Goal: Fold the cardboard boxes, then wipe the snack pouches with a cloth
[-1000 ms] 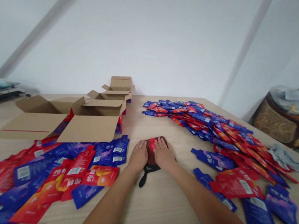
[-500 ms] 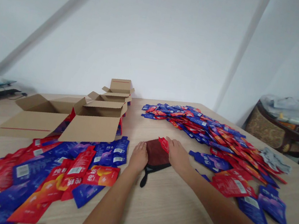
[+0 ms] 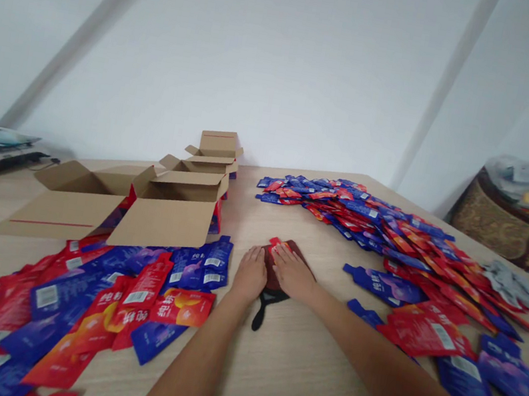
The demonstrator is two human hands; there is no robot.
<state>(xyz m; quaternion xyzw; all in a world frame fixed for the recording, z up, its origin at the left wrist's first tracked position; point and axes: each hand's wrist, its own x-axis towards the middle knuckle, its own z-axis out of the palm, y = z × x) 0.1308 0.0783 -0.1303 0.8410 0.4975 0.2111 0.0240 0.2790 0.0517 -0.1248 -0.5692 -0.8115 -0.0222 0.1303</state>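
On the table in front of me lies a dark brown, black-edged flat piece point(image 3: 304, 257) with a black loop at its near end. I cannot tell whether it is a cloth or a pouch. My right hand point(image 3: 293, 273) lies flat across it, fingers stretched out over a red packet point(image 3: 275, 241) that is mostly hidden beneath them. Against its left edge rests my left hand point(image 3: 252, 274), fingers extended and lying down. Both hands are close together. A pile of red and blue spouted pouches point(image 3: 68, 310) spreads left of my left forearm.
Open cardboard boxes point(image 3: 167, 219) stand in a row at the left, with pouches beside them. A long heap of red and blue pouches point(image 3: 367, 218) runs along the right. Grey gloves point(image 3: 516, 286) lie at its end. A patterned chair point(image 3: 491, 219) stands beyond the table.
My right hand has moved left and flattened over the red packet on the brown piece. The left hand stays at its left edge. The view has shifted slightly.
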